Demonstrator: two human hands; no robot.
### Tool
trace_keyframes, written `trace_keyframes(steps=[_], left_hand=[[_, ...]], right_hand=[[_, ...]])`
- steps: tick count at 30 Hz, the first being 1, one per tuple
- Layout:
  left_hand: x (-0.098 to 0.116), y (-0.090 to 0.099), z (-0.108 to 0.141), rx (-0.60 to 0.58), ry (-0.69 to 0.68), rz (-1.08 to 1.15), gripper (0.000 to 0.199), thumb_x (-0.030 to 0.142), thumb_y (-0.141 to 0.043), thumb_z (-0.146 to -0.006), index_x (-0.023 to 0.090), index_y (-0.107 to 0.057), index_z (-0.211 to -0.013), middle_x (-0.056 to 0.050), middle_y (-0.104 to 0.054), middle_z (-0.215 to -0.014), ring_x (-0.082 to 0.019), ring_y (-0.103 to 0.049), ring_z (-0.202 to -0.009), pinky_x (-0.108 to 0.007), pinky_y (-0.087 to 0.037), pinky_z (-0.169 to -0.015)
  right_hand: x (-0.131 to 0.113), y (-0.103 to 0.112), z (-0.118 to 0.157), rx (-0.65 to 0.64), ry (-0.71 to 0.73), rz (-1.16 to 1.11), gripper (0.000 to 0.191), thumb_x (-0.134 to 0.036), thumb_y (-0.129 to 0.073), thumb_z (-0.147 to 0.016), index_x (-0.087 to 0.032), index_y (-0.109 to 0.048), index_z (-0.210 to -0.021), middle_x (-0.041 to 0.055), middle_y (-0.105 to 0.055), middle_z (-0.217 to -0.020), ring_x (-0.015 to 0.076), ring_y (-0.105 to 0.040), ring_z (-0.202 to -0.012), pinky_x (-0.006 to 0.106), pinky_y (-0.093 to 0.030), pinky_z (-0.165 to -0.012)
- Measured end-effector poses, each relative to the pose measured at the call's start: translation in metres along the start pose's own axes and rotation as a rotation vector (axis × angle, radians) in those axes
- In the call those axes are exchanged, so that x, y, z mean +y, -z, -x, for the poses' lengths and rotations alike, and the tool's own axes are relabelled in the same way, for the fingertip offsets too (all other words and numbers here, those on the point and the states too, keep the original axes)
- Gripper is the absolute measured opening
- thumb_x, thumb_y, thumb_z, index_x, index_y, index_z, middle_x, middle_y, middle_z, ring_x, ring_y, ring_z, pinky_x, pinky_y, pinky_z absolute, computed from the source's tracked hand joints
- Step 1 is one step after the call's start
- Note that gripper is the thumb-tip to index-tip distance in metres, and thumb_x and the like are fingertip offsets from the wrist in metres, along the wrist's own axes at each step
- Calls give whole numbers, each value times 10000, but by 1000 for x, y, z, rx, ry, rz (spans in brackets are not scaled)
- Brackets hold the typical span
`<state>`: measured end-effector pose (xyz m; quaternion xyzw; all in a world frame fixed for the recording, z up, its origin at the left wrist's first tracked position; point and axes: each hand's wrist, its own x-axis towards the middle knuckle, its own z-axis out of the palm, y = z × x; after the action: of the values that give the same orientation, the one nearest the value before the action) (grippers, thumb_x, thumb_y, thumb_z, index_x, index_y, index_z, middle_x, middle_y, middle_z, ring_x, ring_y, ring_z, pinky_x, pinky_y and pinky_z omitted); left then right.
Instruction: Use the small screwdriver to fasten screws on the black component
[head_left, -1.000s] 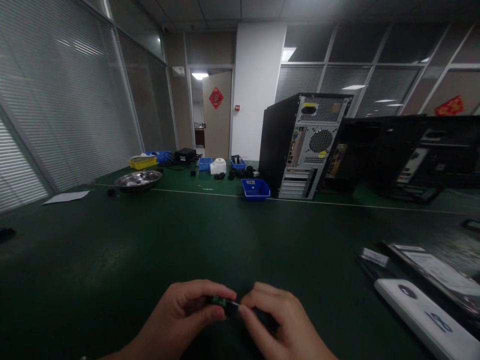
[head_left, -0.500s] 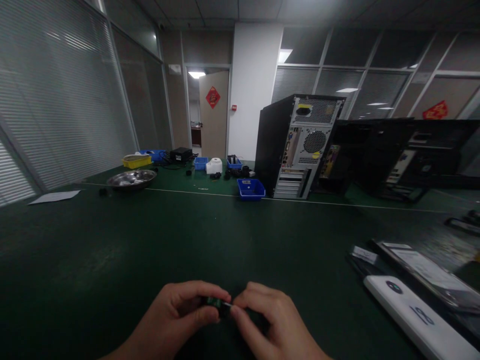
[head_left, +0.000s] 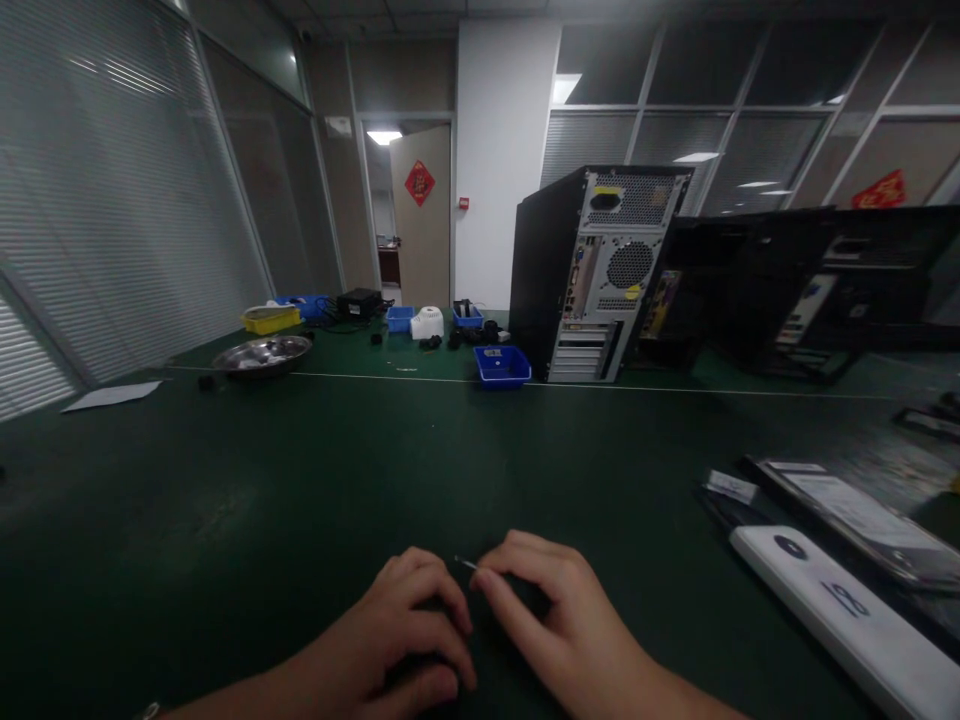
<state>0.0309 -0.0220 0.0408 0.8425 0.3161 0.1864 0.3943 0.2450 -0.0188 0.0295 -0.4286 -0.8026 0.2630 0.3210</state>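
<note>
My right hand pinches a thin, pale, pin-like piece between thumb and forefinger, its end sticking out to the left. Its exact kind is too small to tell. Just left of it, my left hand is turned down with its fingers curled towards the thumb. Whatever lies within those fingers is hidden, and the small green circuit board does not show. Both hands are low over the dark green table, close together but apart.
To the right lie a white device marked 18 and a hard drive. A blue tray stands ahead beside a computer tower. Further left are a metal bowl, a yellow tray and a paper sheet.
My hands have moved apart slightly, the right one up a little. My left hand has turned downward, and the small green circuit board between my fingers is out of sight. The view has tilted slightly down.
</note>
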Motion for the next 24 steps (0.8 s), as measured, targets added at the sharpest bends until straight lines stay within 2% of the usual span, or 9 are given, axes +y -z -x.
trace_keyframes(steps=[4, 7, 10, 12, 15, 18, 21, 24], left_hand=[[-5, -4, 0, 61, -17, 21, 247, 221, -606, -891, 323, -716, -1087, -66, -639, -1172, -266, -517, -1155, -385, -397, -1007], [-13, -4, -2, 115, -44, 108, 251, 228, -575, -906, 300, -697, -1113, -66, -660, -1140, -255, -560, -1107, -366, -422, -970], [-12, -2, -3, 187, -10, 65, 178, 254, -522, -927, 239, -697, -955, -55, -672, -979, -229, -602, -947, -314, -453, -853], [-8, 1, -2, 209, 40, -53, 159, 307, -551, -910, 214, -660, -841, -42, -648, -865, -220, -582, -844, -291, -440, -774], [-1, 1, 1, 183, 100, -214, 214, 411, -707, -788, 210, -636, -819, -32, -626, -827, -218, -530, -764, -281, -402, -698], [0, -3, 3, 148, 117, -254, 305, 422, -805, -674, 219, -639, -829, -26, -630, -837, -218, -503, -738, -274, -377, -656], [-1, -9, 3, 134, 133, -222, 277, 380, -807, -677, 218, -639, -827, -29, -631, -850, -216, -498, -741, -269, -381, -649], [-1, -12, 3, 122, 148, -170, 247, 361, -792, -694, 219, -650, -837, -40, -633, -878, -227, -512, -792, -266, -408, -664]], right_hand=[[0, 0, -1, -14, -12, 9, 238, -212, -520, -956, -186, -720, -830, 26, -683, -772, 156, -644, -719, 244, -456, -670], [1, 1, -3, -10, -22, 8, 207, -203, -533, -948, -193, -718, -856, 26, -699, -805, 163, -654, -759, 246, -462, -698], [0, 6, -3, -49, -51, 7, 113, -204, -601, -895, -212, -698, -954, 18, -720, -873, 169, -663, -802, 242, -467, -716], [-4, 10, -3, -123, -87, 37, 207, -207, -661, -835, -230, -670, -1040, 0, -724, -862, 168, -668, -753, 234, -466, -668], [-11, 16, -2, -283, -96, 104, 287, -203, -715, -774, -257, -670, -1052, -32, -726, -792, 156, -676, -662, 212, -441, -580], [-14, 15, -2, -382, -64, 164, 261, -238, -773, -737, -255, -704, -988, -30, -749, -814, 163, -704, -683, 209, -448, -594], [-11, 10, -3, -387, -3, 206, 265, -271, -796, -723, -240, -715, -974, -5, -766, -886, 195, -723, -789, 232, -467, -678], [-6, 5, -2, -371, 44, 202, 221, -249, -765, -751, -231, -714, -965, 1, -767, -892, 188, -722, -801, 222, -464, -675]])
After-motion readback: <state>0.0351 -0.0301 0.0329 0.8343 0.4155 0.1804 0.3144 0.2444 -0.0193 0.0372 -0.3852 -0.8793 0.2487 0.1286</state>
